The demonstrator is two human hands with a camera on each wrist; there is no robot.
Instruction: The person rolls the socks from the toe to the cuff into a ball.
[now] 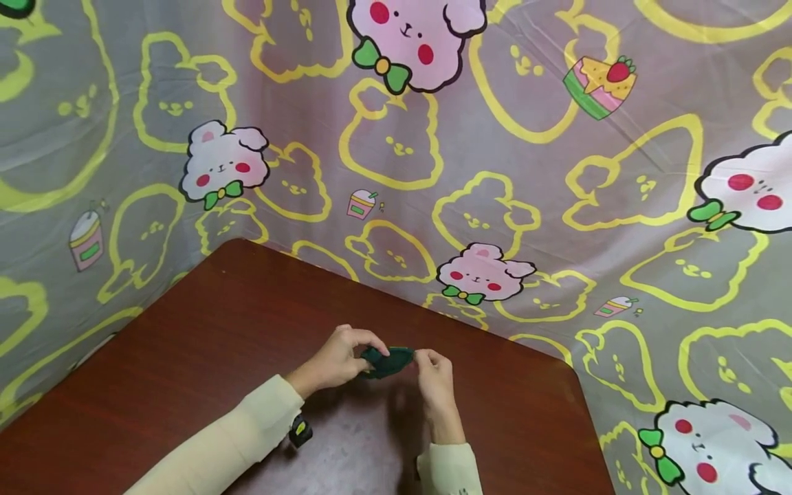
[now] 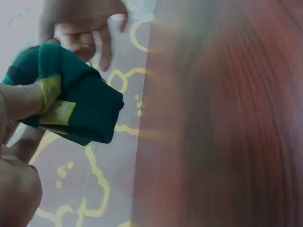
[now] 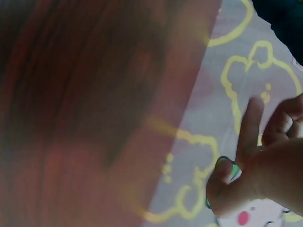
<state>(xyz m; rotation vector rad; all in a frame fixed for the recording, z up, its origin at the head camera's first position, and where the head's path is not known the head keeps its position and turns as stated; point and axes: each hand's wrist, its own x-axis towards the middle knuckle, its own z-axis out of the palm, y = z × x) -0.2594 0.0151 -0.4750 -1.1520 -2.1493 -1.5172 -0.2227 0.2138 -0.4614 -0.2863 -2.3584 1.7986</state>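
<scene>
A small dark green cloth piece (image 1: 393, 361), folded, is held above the table. Yellow patches show on the green cloth (image 2: 85, 101) in the left wrist view. My left hand (image 1: 337, 357) grips its left end between thumb and fingers. My right hand (image 1: 436, 378) is beside the cloth's right tip, fingers close to it. In the right wrist view, the right hand (image 3: 260, 161) has its thumb and forefinger spread, other fingers bent, with the green cloth (image 3: 284, 23) apart from it in the upper corner. Whatever lies inside the folds is hidden.
The brown wooden table (image 1: 247, 309) reaches back to a patterned curtain (image 1: 396, 220) along its far and left edges. A black wrist device (image 1: 301, 431) sits under the left cuff. Light sleeves cover both forearms.
</scene>
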